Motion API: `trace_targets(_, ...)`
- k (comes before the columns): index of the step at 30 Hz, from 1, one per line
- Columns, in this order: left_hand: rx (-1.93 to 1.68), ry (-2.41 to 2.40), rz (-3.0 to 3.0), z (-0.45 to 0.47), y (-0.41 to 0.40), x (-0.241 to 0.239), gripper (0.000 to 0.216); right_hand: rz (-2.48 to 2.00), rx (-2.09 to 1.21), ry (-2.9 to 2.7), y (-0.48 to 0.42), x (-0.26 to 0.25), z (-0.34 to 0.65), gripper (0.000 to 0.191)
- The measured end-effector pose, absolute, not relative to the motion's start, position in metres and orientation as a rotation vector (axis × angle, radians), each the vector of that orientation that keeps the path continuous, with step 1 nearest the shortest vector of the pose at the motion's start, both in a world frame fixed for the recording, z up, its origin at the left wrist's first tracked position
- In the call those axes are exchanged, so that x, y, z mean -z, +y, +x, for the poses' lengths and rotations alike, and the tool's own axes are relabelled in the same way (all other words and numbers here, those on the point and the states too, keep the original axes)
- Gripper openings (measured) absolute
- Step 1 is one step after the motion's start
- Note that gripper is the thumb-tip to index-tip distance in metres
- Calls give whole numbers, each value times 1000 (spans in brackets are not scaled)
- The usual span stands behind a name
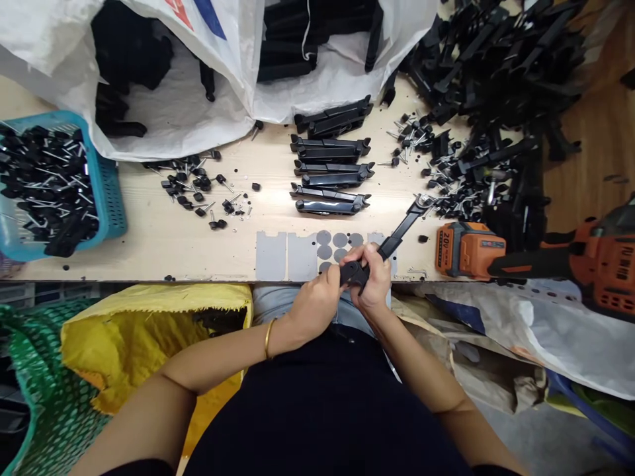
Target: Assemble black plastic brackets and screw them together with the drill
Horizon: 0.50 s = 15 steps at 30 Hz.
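Observation:
Both my hands are closed on one black jointed plastic arm (397, 239) at the table's front edge. My right hand (376, 281) wraps round its middle, and the long end slants up and away to the right. My left hand (317, 301) grips the short end near a round joint; fingers partly hide that end. Just beyond my hands, grey sheets with round stickers (324, 252) lie on the table. Farther back, several black folded arms (332, 178) are laid in a stacked row. Black-headed screws (198, 185) are scattered to the left.
A blue basket (112, 205) of black-headed screws stands at left. White sacks (198, 132) with black parts lie at the back. More screws (461, 178) and a heap of black parts (496, 66) are at right, near an orange cordless power tool (471, 251). A yellow sack (149, 344) hangs below the edge.

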State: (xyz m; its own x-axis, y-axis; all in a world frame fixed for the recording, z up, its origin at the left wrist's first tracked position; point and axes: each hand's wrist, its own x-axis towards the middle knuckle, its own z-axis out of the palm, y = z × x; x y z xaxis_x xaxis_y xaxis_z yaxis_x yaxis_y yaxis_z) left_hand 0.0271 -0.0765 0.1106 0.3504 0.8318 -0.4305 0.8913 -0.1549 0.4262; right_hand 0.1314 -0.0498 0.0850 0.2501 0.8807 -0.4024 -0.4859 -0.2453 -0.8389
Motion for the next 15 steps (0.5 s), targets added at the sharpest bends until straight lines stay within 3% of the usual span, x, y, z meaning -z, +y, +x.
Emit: trace_targets(15, 112, 1548, 2076, 32, -72, -112, 11, -1292, -1319, -470, -45, -87, 124, 31)
